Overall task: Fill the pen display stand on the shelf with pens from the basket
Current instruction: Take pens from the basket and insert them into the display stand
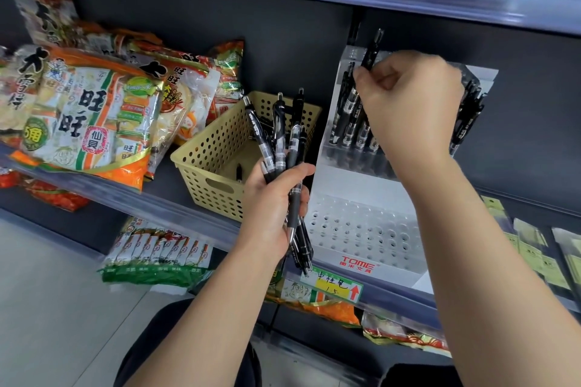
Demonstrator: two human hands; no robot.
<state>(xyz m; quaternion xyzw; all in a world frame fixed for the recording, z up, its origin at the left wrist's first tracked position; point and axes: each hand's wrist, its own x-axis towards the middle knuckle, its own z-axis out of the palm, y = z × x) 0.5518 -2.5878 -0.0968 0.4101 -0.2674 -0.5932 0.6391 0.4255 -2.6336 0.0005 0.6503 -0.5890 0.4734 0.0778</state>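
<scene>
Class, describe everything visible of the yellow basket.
The basket is pale yellow plastic, rectangular, its walls dotted with round holes, with a slot handle in the near end. It stands upright on the shelf between the snack bags and the white pen stand. A black pen lies on its floor. The left hand, gripping a bunch of pens, hangs before its right corner.

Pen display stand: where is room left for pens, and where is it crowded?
Free: the front tier of empty holes on the white plastic pen display stand, between its red label and the step. Crowded: the back tier, lined with black pens, where the right hand pinches one.
</scene>
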